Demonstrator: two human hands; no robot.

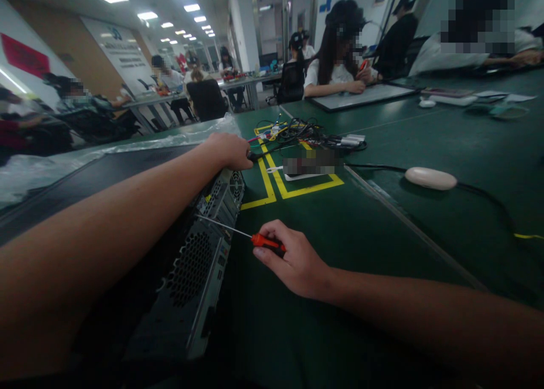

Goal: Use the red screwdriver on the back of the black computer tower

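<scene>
A black desktop computer case (127,207) lies on its side on the green table, its grey perforated rear panel (199,264) facing right. My left hand (232,149) rests on the case's far top corner, fingers curled over the edge. My right hand (293,261) is closed round the red-and-black handle of a screwdriver (266,241). Its thin shaft points left and its tip touches the rear panel near the upper edge.
Yellow tape (272,185) marks a box on the green table (340,236), with a tangle of cables (306,134) behind it. A white mouse (430,177) lies at right. Clear plastic wrap (85,156) lies beyond the case. Several people sit at far tables.
</scene>
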